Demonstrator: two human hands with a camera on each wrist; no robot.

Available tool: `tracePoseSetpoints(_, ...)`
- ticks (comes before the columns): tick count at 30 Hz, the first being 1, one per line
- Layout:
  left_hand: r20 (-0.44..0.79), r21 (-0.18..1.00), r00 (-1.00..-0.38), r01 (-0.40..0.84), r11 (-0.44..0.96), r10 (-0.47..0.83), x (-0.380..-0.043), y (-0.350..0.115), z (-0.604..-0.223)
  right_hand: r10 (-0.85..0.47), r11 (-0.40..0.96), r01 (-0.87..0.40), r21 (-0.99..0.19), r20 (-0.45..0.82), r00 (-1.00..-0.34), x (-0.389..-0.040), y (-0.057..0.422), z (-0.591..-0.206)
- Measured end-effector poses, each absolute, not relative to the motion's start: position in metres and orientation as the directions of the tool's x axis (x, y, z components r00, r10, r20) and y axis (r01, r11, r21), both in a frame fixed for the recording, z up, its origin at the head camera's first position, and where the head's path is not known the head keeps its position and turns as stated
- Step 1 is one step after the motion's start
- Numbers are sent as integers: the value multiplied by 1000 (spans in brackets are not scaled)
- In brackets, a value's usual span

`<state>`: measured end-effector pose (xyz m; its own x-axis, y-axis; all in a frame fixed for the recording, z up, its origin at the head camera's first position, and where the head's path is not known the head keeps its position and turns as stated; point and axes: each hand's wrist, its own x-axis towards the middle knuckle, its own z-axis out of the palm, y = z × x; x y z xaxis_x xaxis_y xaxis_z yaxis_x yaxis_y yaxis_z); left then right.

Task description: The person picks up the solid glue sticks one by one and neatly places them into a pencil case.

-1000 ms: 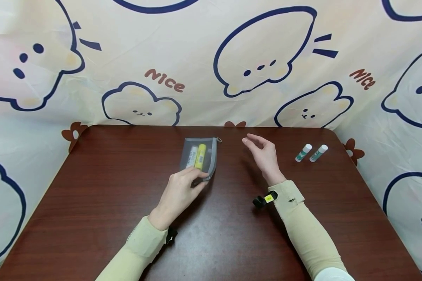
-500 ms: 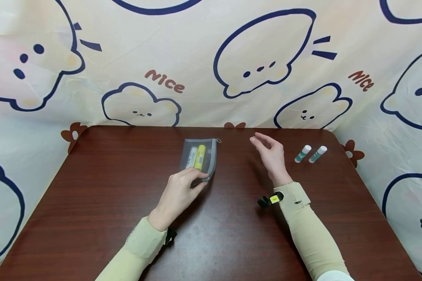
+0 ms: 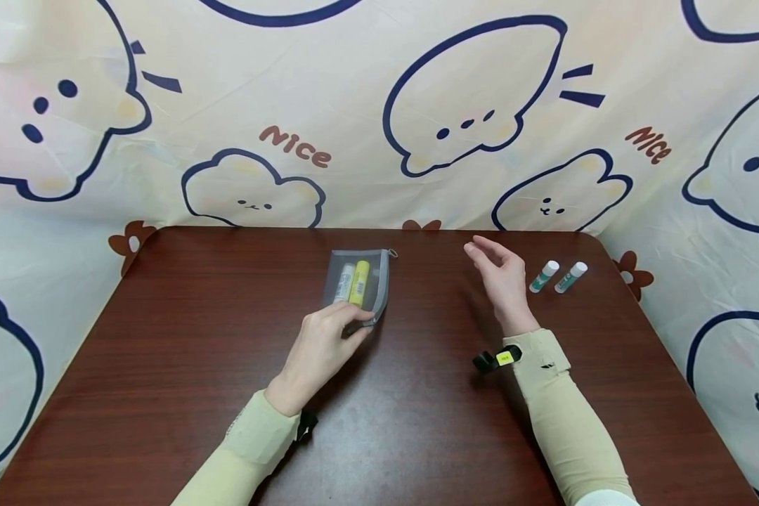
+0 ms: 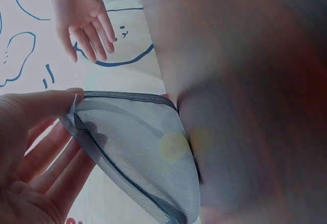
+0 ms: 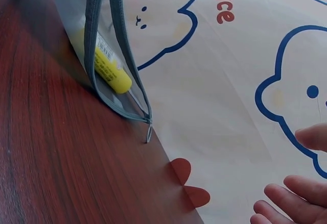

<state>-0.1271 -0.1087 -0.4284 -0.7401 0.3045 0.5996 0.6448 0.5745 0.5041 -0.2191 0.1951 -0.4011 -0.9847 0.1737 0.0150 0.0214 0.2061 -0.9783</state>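
My left hand [image 3: 319, 344] pinches the near corner of a grey mesh zipper pouch [image 3: 379, 281] between thumb and fingers. In the right wrist view the pouch's zipped edge gapes apart. A yellow stick [image 3: 359, 282] and a white stick [image 3: 344, 283] lie side by side inside; their lower ends are hidden by the hand. To the right, my right hand [image 3: 501, 284] hovers above the table, fingers loosely bent and holding nothing. Just beyond it, two white-capped sticks with green labels, like glue sticks, stand slightly tilted in view: one nearer [image 3: 545, 276], the other farther right [image 3: 571, 277].
Both hands work over a dark brown wooden table [image 3: 228, 365]. Its back edge meets a pale cloth backdrop [image 3: 354, 84] with blue-outlined cartoon figures, which also runs along both sides. A small metal zipper pull [image 5: 149, 133] hangs at the pouch's far corner.
My right hand has moved steadily to the right, away from the pouch and closer to the two white-capped sticks. The left hand and pouch have stayed in place.
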Motion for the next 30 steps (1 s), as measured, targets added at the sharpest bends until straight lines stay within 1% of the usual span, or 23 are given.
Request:
tracePoseSetpoints(15, 606, 504, -737, 646, 573, 299, -127, -109, -428, 226, 179, 3, -984, 39, -973, -217, 208, -397)
tracePoseSetpoints(24, 608, 501, -736, 646, 576, 297, -127, -109, -428, 251, 204, -9, -979, 61, -966, -213, 214, -394)
tracePoseSetpoints(30, 608, 500, -736, 646, 577, 298, -127, -109, -427, 286, 219, 6, -976, 59, -957, -212, 221, -391)
